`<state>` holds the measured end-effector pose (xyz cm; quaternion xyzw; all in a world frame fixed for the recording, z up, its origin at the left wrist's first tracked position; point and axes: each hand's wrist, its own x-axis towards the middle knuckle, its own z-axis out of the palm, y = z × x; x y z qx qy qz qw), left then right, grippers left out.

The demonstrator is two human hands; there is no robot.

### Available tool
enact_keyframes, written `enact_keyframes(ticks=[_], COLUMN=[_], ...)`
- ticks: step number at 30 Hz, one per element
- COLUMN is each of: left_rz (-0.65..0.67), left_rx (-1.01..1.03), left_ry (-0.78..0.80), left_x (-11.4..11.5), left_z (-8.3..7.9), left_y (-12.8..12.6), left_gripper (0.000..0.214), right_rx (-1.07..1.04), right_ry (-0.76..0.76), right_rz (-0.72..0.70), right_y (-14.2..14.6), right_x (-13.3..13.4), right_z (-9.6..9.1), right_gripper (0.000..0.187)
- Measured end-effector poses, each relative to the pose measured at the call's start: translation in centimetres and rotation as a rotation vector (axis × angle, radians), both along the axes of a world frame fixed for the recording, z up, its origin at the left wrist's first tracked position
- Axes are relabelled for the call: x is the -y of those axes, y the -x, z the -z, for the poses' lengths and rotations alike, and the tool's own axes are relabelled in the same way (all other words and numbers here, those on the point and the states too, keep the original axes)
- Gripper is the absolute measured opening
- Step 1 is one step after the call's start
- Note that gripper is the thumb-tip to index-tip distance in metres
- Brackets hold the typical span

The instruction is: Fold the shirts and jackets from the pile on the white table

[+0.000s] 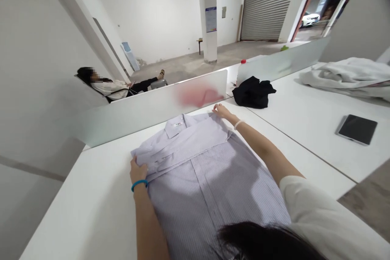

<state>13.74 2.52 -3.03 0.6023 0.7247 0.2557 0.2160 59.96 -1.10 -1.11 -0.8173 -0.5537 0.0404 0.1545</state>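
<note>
Lilac pinstriped dress shirt (201, 183) lies flat on the white desk (76, 219), collar (178, 126) toward the far side, upper part folded over, button placket running down the middle. Left hand (139, 172), blue wristband (139, 185), sits at the shirt's near-left folded edge, fingers (136, 162) together and clamped on the fabric. Right hand (223, 111), white bead bracelet (238, 124), reaches to the far corner, fingers (217, 108) slightly apart, resting on the cloth, not clamped. Frosted divider panel (137, 118) stands behind the shirt. Adjoining desk carries a black garment (252, 92), a heap of white cloth (347, 77) and a dark tablet (357, 129). Another person (109, 88) reclines in a chair beyond the divider.
</note>
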Motion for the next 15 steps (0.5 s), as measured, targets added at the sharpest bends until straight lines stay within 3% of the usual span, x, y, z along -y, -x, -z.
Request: enact_keyframes(ticks=[5,8,11,15], left_rz=[0.028,0.033,0.035,0.061], left_rx=[0.036,0.011,0.002,0.067], left_ry=[-0.021,-0.009,-0.015,-0.055], left_x=[-1.4,-2.0,-2.6,-3.2], left_z=[1.0,1.3,2.0,3.2], left_y=[0.8,1.0,1.2,1.6], left_gripper=[0.064,0.065,0.065,0.064], right_rx=[0.029,0.068,0.038,-0.011], right_ry=[-0.068,-0.106,-0.203,-0.276], right_rz=[-0.057,-0.030,-0.001,0.084], right_y=[1.8,2.1,2.4,2.8], right_x=[8.5,12.8,14.1,13.5], right_z=[4.0,6.1,6.6,6.2], right_gripper=[0.047,0.037,0.030,0.029])
